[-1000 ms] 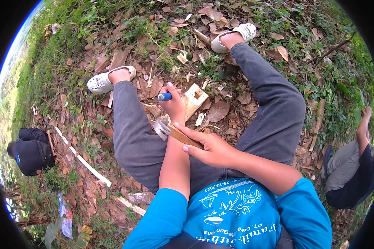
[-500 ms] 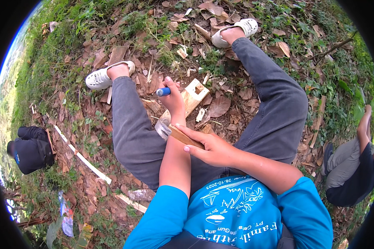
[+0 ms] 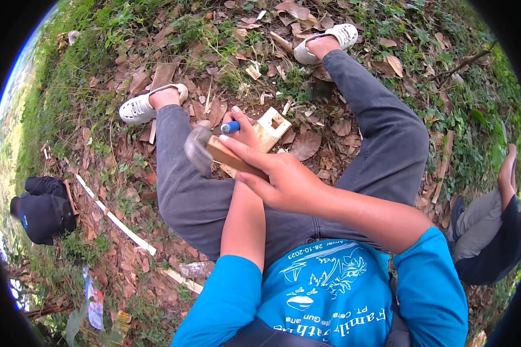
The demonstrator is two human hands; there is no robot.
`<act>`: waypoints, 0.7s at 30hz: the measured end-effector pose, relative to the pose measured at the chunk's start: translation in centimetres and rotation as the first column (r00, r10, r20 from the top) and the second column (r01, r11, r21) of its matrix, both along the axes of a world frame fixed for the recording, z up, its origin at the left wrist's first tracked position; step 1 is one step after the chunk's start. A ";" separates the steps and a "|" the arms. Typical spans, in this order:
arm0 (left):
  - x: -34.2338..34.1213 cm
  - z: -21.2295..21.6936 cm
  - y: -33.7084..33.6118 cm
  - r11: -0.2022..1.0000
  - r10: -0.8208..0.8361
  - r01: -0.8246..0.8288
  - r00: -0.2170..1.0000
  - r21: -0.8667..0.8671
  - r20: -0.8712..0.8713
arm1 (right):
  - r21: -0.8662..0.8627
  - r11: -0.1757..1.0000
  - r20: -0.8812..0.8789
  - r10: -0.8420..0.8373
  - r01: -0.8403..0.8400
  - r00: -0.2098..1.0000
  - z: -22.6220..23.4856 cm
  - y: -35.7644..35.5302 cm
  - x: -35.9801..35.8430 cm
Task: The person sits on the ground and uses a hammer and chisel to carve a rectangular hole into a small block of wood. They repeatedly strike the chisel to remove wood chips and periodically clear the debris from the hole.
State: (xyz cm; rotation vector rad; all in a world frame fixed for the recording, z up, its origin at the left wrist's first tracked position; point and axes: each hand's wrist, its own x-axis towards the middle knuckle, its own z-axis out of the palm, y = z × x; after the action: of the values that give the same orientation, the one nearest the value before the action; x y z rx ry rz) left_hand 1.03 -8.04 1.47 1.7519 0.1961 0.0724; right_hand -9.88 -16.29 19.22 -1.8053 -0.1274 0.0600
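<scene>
My left hand (image 3: 248, 134) is closed round the blue handle of a chisel (image 3: 230, 127); its blade is hidden from sight. Under that hand lies a pale wooden board (image 3: 266, 139) with a squared hole cut near its far end, resting on the ground between my legs. My right hand (image 3: 286, 179) grips the wooden handle of a hammer (image 3: 231, 156). The blurred metal head is raised to the left, close to the chisel's butt end, and the right hand passes above my left forearm.
Wood chips and dry leaves lie around the board. A long pale strip of wood (image 3: 118, 218) stretches along the left, near a dark backpack (image 3: 45, 209). Another person (image 3: 486, 237) sits at the far right. My shoes (image 3: 138, 110) flank the work.
The hammer has risen from over my left wrist and swung up and left, toward the chisel's handle. My left hand and the board have barely moved.
</scene>
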 end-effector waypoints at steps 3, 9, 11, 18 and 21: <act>0.3 -1.5 0.7 0.995 0.078 -0.075 0.997 -0.070 0.031 | -0.106 0.994 -0.090 -0.004 -0.005 0.996 -1.2 0.5 0.4; 0.1 -1.9 0.4 0.985 0.045 -0.041 0.999 -0.166 0.021 | -0.120 0.993 -0.104 -0.015 0.002 0.995 -1.7 1.1 0.1; 0.5 -2.2 0.4 0.976 0.072 -0.072 0.997 -0.205 -0.011 | -0.130 0.991 -0.191 -0.007 -0.018 0.982 -1.9 1.3 0.2; 0.2 -1.5 0.2 0.990 0.041 -0.043 0.999 -0.136 -0.020 | -0.128 0.992 -0.248 -0.051 0.020 0.967 -3.4 0.7 0.7; 0.4 -2.5 2.3 0.980 0.078 -0.076 0.997 -0.183 0.003 | 0.088 0.996 -0.232 0.029 -0.008 0.972 0.2 2.3 -0.5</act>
State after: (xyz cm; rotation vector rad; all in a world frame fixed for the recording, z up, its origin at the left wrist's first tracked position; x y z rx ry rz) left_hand 1.44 -5.72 -0.98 1.5604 0.2552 0.1157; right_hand -10.42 -14.00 19.39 -1.6969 0.0209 0.2756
